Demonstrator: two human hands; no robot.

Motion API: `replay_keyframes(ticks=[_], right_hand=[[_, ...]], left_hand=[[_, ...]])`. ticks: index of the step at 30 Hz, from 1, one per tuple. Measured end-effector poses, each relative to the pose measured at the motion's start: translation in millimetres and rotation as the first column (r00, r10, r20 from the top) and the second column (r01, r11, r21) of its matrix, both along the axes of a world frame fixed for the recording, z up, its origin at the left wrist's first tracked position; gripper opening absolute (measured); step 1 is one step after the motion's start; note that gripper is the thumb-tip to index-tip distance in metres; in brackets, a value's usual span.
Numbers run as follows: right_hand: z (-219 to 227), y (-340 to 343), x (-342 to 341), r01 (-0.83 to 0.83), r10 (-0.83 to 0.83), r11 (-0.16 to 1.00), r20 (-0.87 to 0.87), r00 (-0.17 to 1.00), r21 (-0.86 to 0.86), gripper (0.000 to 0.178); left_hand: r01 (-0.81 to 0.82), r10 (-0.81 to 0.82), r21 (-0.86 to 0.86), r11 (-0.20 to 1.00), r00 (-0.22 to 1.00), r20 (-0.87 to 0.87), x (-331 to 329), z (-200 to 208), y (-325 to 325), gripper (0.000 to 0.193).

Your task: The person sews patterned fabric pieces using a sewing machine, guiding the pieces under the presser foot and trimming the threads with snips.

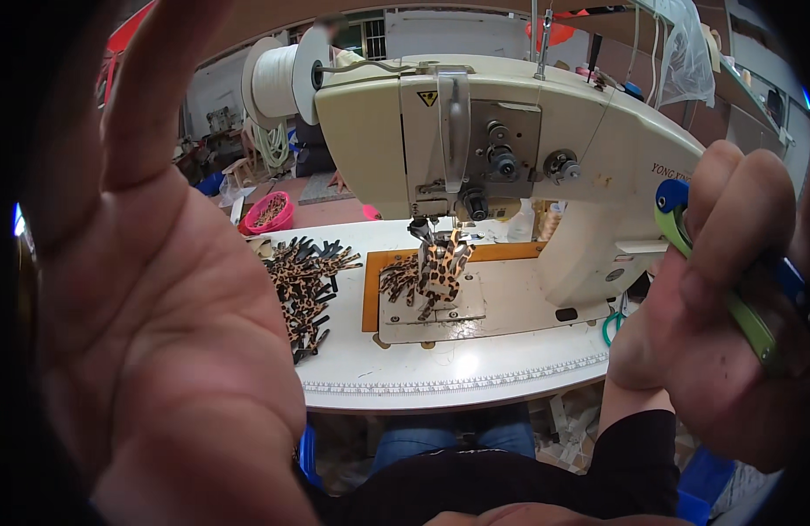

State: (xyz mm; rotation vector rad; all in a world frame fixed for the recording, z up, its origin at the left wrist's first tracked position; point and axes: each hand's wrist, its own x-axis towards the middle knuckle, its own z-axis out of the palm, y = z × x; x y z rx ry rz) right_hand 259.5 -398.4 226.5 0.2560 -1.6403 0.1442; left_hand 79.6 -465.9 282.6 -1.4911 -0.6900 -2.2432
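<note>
Inspecting the head view, I find both my hands raised close to the camera, in front of a white work table (510,368). My left hand (190,307) is spread wide, bare palm toward the lens, its fingers running up past the upper part of the view. My right hand (699,329) is curled closed around a green-and-blue tool (672,230); the fingers hide its middle, and I cannot tell its exact kind. Between my hands and beyond them stands a cream sewing machine (361,149), a white thread spool (275,83) at its left end. Leopard-print pieces (444,267) lie at the needle area, to the right of my left hand and well apart from both. A heap of leopard-print and black strips (304,285) lies on the table just past my left palm's right edge in the view. Farther beyond that palm, a pink basket (287,216) holds small pieces. Teal-handled scissors (612,329) lie just left of my right hand, partly covered by it. A measuring tape (458,386) follows the near table edge, between my two hands.
</note>
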Motion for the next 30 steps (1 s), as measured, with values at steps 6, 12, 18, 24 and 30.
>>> replay_keyframes(ticks=[6, 12, 18, 24, 30], right_hand=[[-15, 9, 26, 0.008, -0.008, 0.999, 0.001, 1.000, -0.032, 0.049], [-45, 24, 28, 0.006, -0.005, 0.994, 0.011, 1.000, -0.111, 0.046], [-38, 63, 49, 0.009, -0.008, 0.986, 0.004, 1.000, -0.166, 0.043], [-53, 84, 73, 0.055, -0.060, 0.980, -0.020, 0.998, -0.190, 0.040], [-76, 81, 238, 0.212, -0.235, 0.944, -0.063, 0.970, -0.254, 0.037]], left_hand=[[0.000, -0.002, -0.022, 1.000, 0.998, -0.061, 16, -10, 15, 0.053], [-0.010, 0.000, -0.091, 0.996, 0.993, -0.115, 29, -39, 32, 0.053], [-0.017, -0.008, -0.134, 0.991, 0.983, -0.184, 27, -52, 54, 0.053], [0.020, -0.059, -0.144, 0.989, 0.961, -0.269, 6, -88, 43, 0.053], [0.172, -0.234, -0.193, 0.966, 0.900, -0.369, 132, -77, 111, 0.053]])
